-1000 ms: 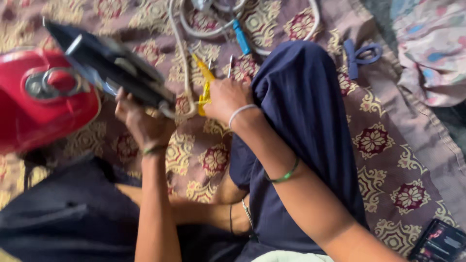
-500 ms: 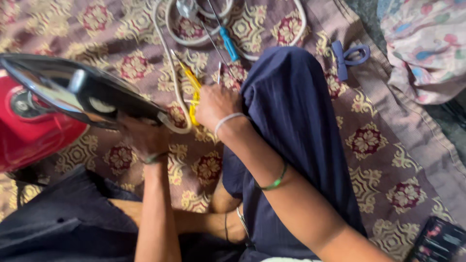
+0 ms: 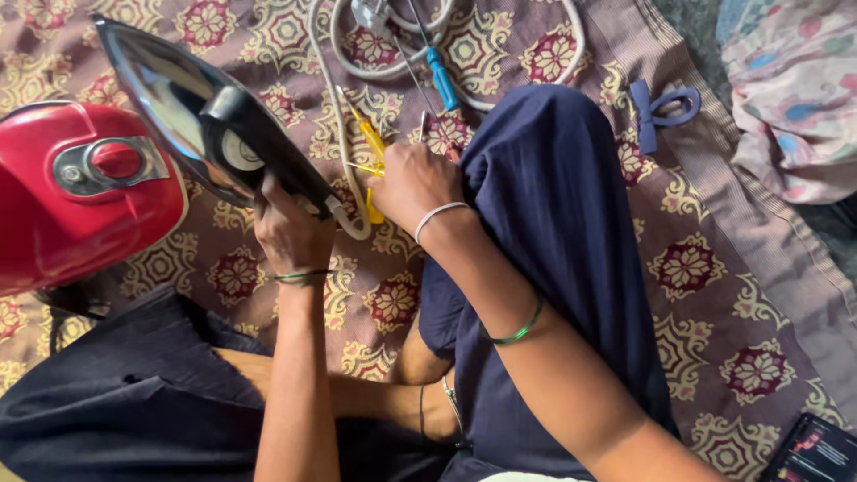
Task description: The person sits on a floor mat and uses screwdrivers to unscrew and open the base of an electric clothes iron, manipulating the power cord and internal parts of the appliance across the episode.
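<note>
I see a red helmet (image 3: 76,192) at the left edge of the patterned cloth (image 3: 714,268), a blue clip (image 3: 661,112) near its right edge, and a dark phone (image 3: 817,451) at its bottom right corner.

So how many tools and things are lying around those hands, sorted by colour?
Red: 1, the domed lid
Yellow: 1, the yellow-handled tool
Blue: 2, the screwdriver and the clip
White: 1, the cord
Black and silver: 1, the clothes iron
Total: 6
</note>
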